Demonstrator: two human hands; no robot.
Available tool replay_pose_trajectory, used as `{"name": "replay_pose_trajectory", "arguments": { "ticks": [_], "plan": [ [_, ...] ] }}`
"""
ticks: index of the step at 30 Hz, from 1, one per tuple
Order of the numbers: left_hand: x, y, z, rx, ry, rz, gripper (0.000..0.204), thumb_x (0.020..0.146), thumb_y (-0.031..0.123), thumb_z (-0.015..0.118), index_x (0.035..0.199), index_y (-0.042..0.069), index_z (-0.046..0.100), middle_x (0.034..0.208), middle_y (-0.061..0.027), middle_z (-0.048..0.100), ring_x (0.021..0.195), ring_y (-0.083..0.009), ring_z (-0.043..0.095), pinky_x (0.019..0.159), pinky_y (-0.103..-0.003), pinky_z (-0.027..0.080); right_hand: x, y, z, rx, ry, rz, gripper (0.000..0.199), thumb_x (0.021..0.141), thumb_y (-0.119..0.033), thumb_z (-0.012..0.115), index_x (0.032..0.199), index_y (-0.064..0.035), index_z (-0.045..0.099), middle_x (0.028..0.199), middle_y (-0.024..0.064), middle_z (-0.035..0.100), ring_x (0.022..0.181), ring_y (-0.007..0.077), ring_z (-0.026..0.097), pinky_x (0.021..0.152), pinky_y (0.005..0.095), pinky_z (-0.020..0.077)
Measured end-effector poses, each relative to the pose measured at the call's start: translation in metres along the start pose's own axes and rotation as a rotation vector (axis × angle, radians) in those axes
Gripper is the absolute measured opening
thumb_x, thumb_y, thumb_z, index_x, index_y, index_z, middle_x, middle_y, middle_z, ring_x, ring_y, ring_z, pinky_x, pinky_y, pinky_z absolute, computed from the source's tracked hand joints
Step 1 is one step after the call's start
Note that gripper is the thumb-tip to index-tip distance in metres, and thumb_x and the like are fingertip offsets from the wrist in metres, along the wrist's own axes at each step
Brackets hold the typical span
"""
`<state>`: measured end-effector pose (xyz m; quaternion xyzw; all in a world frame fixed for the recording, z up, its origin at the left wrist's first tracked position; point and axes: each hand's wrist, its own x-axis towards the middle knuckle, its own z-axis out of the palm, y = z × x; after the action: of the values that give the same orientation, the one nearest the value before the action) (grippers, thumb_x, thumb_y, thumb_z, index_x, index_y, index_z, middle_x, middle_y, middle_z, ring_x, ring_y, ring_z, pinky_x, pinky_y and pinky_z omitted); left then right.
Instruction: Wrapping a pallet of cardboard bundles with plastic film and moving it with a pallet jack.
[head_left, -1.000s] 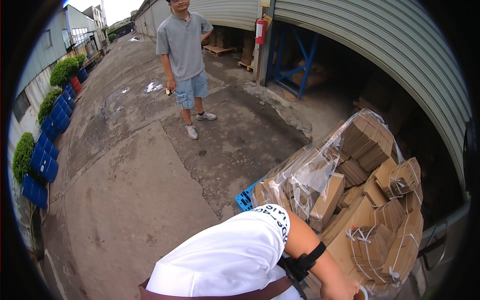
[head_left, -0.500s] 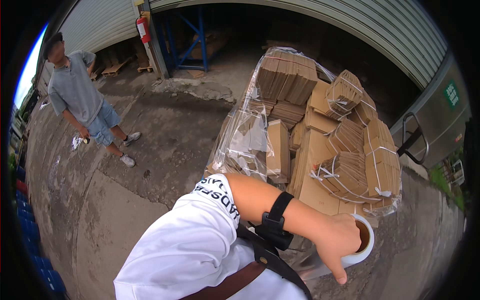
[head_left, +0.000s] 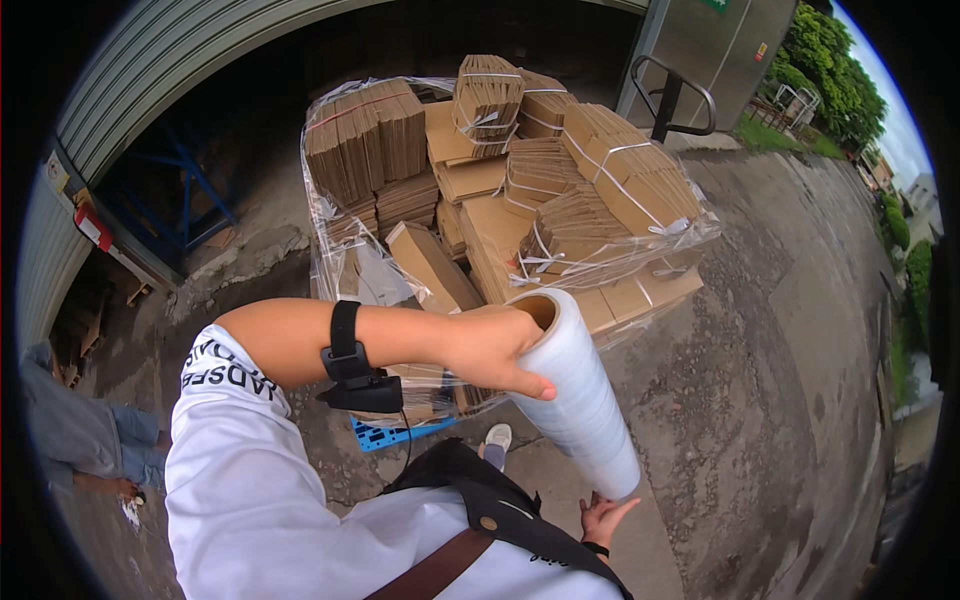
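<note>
A large roll of clear stretch film (head_left: 588, 405) is held slanting in front of me, its cardboard core showing at the upper end. My left hand (head_left: 492, 345) grips that upper end, fingers inside the core and thumb outside. At the lower end is my right hand (head_left: 602, 522), with some fingers stretched out and others hidden behind the roll; it holds the roll from below. Just beyond stands a load of flattened cardboard boxes (head_left: 365, 135) in strapped bundles, partly wrapped in clear film. A blue pallet (head_left: 385, 435) shows under its near edge.
At the left a person (head_left: 85, 440) in a grey shirt stands on the concrete. Behind the load is an open roller shutter (head_left: 200, 60), with a fire extinguisher (head_left: 92, 226) by its post. A grey metal cabinet (head_left: 705, 65) and a black handle (head_left: 675, 100) stand behind right.
My view has swung right, so the load and the person sit farther left. The roll has come into fuller view, and my right hand now shows at its lower end.
</note>
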<state>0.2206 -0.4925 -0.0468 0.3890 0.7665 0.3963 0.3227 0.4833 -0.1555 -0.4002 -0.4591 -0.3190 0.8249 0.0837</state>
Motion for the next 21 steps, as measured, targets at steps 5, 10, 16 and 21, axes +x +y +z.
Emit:
{"name": "replay_pose_trajectory", "arguments": {
  "ticks": [5,10,16,21],
  "plan": [
    [-0.046,0.023,0.023,0.658,-0.031,0.416,0.031,0.073,0.03,0.07,0.079,0.001,0.062,0.077,-0.012,0.06,0.078,-0.0304,0.061,0.079,-0.036,0.047,0.031,0.002,0.022,0.191,-0.141,-0.054,0.097,0.079,-0.08,0.035,0.138,-0.0028,0.033,0.141,0.0134,0.038,0.127,0.0304,0.039,0.103,0.0429,0.0346],
    [-0.064,0.058,0.026,0.894,-0.239,0.649,0.025,0.065,0.016,0.07,0.085,0.003,0.062,0.082,-0.0068,0.056,0.08,-0.0238,0.059,0.099,-0.039,0.034,0.028,0.067,0.041,0.046,-0.016,-0.014,0.09,0.082,-0.076,0.036,0.137,-0.0034,0.036,0.138,0.0128,0.043,0.125,0.0295,0.043,0.102,0.0435,0.0367],
    [-0.094,0.089,0.006,0.807,-0.113,0.253,0.063,0.066,0.05,0.076,0.097,-0.002,0.057,0.085,-0.0112,0.058,0.086,-0.0276,0.058,0.097,-0.046,0.027,-0.051,0.179,0.087,0.141,-0.152,0.179,0.085,0.083,-0.076,0.029,0.141,-0.0134,0.032,0.139,0.0103,0.04,0.127,0.0269,0.039,0.106,0.0465,0.0279],
    [-0.114,0.113,-0.044,0.748,-0.003,-0.155,0.077,0.062,0.067,0.073,0.078,-0.008,0.065,0.06,-0.0132,0.061,0.058,-0.0236,0.061,0.079,-0.035,0.043,-0.118,0.244,0.168,0.434,-0.203,0.29,0.086,0.084,-0.076,0.024,0.145,-0.0151,0.021,0.15,0.0053,0.025,0.139,0.0238,0.017,0.11,0.0528,0.0117]
  ]
}}
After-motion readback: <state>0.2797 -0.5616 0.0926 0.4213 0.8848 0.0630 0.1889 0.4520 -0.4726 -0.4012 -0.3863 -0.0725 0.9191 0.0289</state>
